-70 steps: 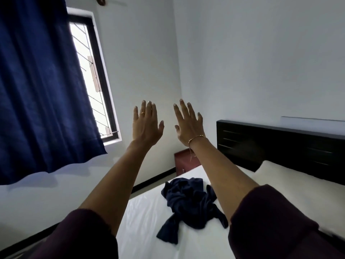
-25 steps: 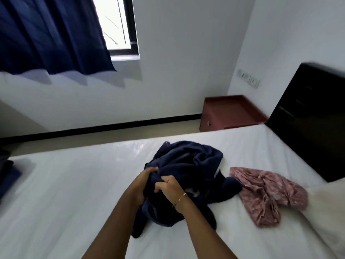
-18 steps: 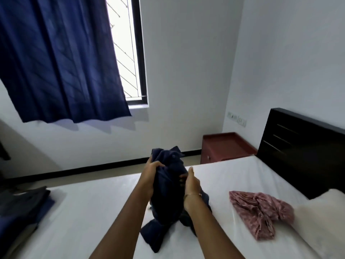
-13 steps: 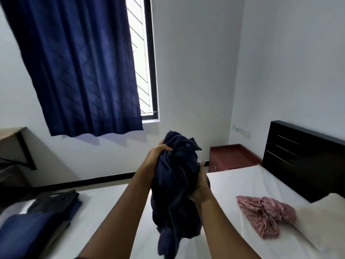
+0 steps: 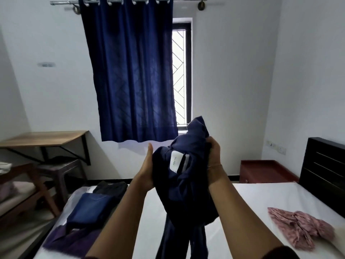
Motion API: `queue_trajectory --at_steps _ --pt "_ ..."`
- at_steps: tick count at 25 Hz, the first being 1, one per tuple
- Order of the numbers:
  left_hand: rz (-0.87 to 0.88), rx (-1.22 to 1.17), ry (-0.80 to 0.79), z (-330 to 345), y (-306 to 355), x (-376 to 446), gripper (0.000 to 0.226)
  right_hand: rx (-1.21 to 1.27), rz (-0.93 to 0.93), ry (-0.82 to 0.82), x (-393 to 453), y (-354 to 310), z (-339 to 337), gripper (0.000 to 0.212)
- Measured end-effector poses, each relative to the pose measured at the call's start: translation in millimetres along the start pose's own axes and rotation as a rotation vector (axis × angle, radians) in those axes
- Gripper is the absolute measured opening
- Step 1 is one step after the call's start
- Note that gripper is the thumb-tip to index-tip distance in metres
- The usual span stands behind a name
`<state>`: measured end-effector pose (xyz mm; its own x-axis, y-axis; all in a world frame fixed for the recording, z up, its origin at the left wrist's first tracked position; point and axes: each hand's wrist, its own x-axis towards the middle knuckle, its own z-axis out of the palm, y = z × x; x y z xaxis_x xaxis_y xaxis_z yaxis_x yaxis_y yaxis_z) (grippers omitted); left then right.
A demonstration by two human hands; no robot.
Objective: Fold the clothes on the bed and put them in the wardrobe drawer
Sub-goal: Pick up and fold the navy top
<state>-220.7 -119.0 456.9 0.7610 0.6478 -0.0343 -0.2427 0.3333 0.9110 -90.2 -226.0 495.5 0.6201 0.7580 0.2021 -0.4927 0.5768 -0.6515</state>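
Note:
I hold a crumpled navy garment point(image 5: 186, 186) up in front of me, above the white bed point(image 5: 261, 195). A white label shows on its inner side. My left hand point(image 5: 147, 171) grips its left side, thumb pointing up. My right hand point(image 5: 213, 152) pinches a bunch of the fabric near the top right. The garment's lower part hangs down between my forearms. A crumpled pink patterned garment point(image 5: 298, 228) lies on the bed at the right. A blue folded garment point(image 5: 89, 208), a dark one point(image 5: 112, 186) and a purple one point(image 5: 71, 242) lie on the bed's left side.
A black headboard point(image 5: 324, 172) stands at the right, with a red-brown bedside cabinet point(image 5: 265, 171) beside it. A wooden wall-mounted desk point(image 5: 44, 139) and brown stools point(image 5: 28, 180) are at the left. A navy curtain point(image 5: 130, 71) half covers the window point(image 5: 180, 75).
Both hands took hold of the navy garment lying on the bed and lifted it up in front of me. The view rose and turned left, bringing the folded clothes and desk into sight.

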Motion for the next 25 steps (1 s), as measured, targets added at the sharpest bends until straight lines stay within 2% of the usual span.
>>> queue_trajectory --at_steps 2,4,6,8,9,11,12,13,14,15,16,18,20,22,25 --pt "-0.005 0.066 -0.067 10.3 4.8 -15.6 0.049 -0.012 0.007 -0.095 -13.4 -0.6 2.2 0.056" --pt "0.002 0.159 -0.044 20.3 8.5 -23.5 0.023 -0.039 0.008 -0.165 -23.1 -0.5 -6.8 0.047" --pt "0.049 0.262 0.099 23.3 11.2 -15.5 0.025 -0.133 0.018 -0.077 -22.2 -3.5 -23.6 0.048" --pt "0.137 0.305 0.211 24.7 23.6 -14.5 0.028 -0.363 0.037 0.139 -23.0 -7.1 -50.6 0.038" --pt "0.186 0.312 0.232 24.4 30.1 -11.7 0.026 -0.416 0.113 0.193 -25.7 -9.3 -65.2 0.034" --pt "0.258 0.380 0.177 30.5 41.4 -6.7 0.021 -0.528 0.395 0.213 -31.7 -12.3 -90.2 0.027" --pt "0.289 0.428 0.129 39.5 46.0 -5.5 0.019 -0.723 0.510 0.221 -31.3 -12.5 -98.3 0.022" --pt "0.319 0.499 0.091 49.1 47.8 -1.8 0.018 -0.973 0.549 0.236 -25.4 -10.5 -103.5 0.015" --pt "0.339 0.590 0.069 59.7 48.2 0.4 0.017 -1.196 0.519 0.249 -22.8 -9.8 -100.5 0.007" --pt "0.350 0.682 0.039 71.1 47.1 1.5 0.016 -1.325 0.404 0.252 -18.4 -9.5 -93.4 0.009" --pt "0.345 0.741 0.005 82.1 43.8 -0.1 0.016 -1.368 0.255 0.208 -14.2 -11.5 -82.9 0.023" --pt "0.306 0.746 -0.072 96.0 37.9 -1.8 0.019 -1.260 0.069 -0.070 -7.6 -17.1 -59.5 0.043" --pt "0.281 0.679 -0.149 101.9 39.7 -5.2 0.024 -1.105 0.070 -0.314 -9.4 -24.4 -40.6 0.038" --pt "0.289 0.612 -0.206 97.4 50.1 -6.8 0.030 -1.000 0.062 -0.350 -8.4 -33.3 -34.1 0.027" --pt "0.226 0.554 -0.231 78.6 64.3 -11.7 0.038 -0.906 -0.014 -0.220 0.0 -42.5 -31.0 0.023"
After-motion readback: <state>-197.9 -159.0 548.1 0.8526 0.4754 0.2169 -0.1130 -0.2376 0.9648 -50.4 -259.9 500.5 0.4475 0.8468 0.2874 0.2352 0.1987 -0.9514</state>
